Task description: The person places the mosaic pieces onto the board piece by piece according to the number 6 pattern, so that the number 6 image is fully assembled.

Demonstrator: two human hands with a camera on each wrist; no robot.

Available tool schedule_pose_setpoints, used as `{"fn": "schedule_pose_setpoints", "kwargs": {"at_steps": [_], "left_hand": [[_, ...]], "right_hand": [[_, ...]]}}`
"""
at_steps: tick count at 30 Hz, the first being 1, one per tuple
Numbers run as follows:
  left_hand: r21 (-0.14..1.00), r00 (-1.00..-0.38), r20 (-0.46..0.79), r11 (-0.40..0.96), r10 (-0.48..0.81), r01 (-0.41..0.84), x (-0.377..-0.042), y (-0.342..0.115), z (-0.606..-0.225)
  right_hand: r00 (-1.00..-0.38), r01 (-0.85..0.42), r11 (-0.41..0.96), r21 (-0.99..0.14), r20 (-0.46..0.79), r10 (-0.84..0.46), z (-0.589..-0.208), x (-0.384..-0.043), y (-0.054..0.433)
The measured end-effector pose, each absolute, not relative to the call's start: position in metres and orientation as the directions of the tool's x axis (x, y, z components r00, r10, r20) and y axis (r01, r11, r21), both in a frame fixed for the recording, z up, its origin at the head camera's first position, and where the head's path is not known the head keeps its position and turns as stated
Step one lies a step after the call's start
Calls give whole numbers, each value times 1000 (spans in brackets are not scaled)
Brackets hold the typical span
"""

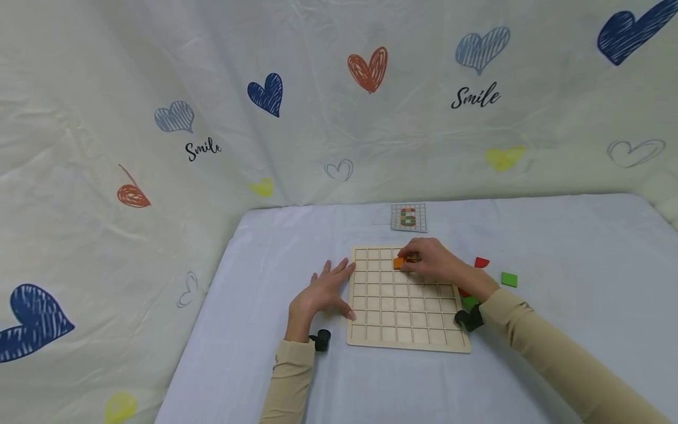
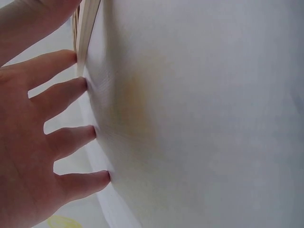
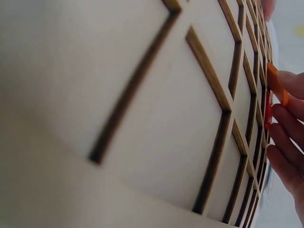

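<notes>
A square wooden grid board (image 1: 409, 348) lies on the white cloth. My left hand (image 1: 324, 292) has its fingers spread, thumb and fingertips at the board's left edge. In the left wrist view the fingers of the left hand (image 2: 42, 137) are extended, some tips touching the cloth. Over the board's upper part, my right hand (image 1: 435, 261) pinches an orange tile (image 1: 398, 263). The right wrist view shows this orange tile (image 3: 277, 84) tilted under the thumb. A red piece (image 3: 268, 111) sits at the grid just below it, near the fingers.
A pattern card (image 1: 418, 227) with a coloured grid picture lies behind the board. Right of the board are a red rounded piece (image 1: 481, 262) and a green tile (image 1: 509, 280). Another green piece (image 1: 469, 302) lies partly hidden beside the right wrist.
</notes>
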State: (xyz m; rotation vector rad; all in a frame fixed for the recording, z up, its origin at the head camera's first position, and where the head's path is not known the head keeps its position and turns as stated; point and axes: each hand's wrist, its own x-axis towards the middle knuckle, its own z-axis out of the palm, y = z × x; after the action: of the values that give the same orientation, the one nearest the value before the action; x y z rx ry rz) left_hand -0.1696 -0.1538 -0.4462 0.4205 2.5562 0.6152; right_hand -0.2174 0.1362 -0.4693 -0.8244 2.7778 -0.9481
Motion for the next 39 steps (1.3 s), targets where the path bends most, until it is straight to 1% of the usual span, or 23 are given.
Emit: {"fn": "schedule_pose_setpoints", "kwargs": {"at_steps": [5, 12, 19, 30, 35, 39], "left_hand": [[488, -841, -372, 853, 394, 184, -170, -153, -446], [479, -840, -380, 860, 386, 178, -170, -152, -445], [481, -842, -373, 857, 390, 185, -170, -151, -446], [489, -840, -368, 852, 398, 189, -168, -152, -446], [492, -841, -363, 849, 401, 192, -168, -153, -446], [488, -843, -362, 851, 398, 192, -168, -154, -448]], "right_hand": [[-838, -492, 671, -555, 92, -538, -468, -218, 135], [-830, -497, 671, -550, 76, -552, -469, -217, 134], [-810, -539, 651, -534, 117, -574, -470, -215, 137], [-825, -544, 690, -476, 153, -545, -468, -206, 138], [-829, -542, 682, -492, 178, -531, -466, -201, 144], [-845, -515, 685, -515, 172, -507, -463, -197, 150]]}}
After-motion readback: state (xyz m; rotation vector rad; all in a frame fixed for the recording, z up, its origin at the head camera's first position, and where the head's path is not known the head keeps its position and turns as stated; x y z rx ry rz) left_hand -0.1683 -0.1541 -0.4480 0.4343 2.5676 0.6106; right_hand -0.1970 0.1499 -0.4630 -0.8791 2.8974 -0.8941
